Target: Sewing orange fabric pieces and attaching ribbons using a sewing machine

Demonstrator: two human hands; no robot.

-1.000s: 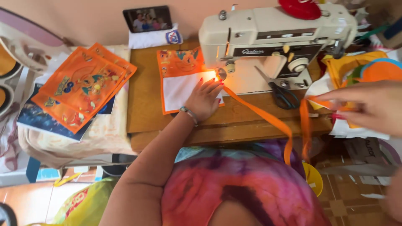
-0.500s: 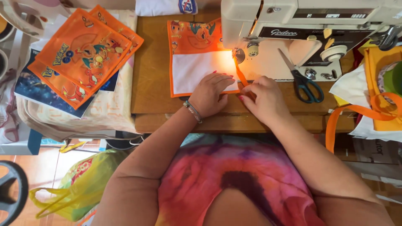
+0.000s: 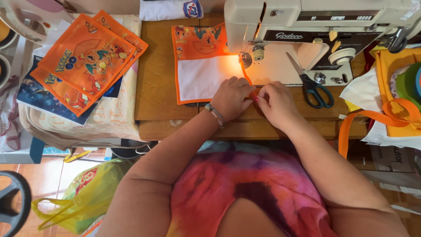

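Left hand (image 3: 234,96) and right hand (image 3: 276,102) meet at the near right corner of the orange-bordered fabric piece (image 3: 206,66), fingers curled together and pinching the orange binding strip (image 3: 253,93) between their tips. The fabric lies flat just beyond the left fingers, under the sewing machine (image 3: 315,26). Scissors (image 3: 311,85) rest just right of the right fingers, apart from them.

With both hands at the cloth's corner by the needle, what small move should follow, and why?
Probably slide the orange-edged cloth toward the needle: the left hand and right hand pinch the orange binding strip at its corner, short of the lit needle area.
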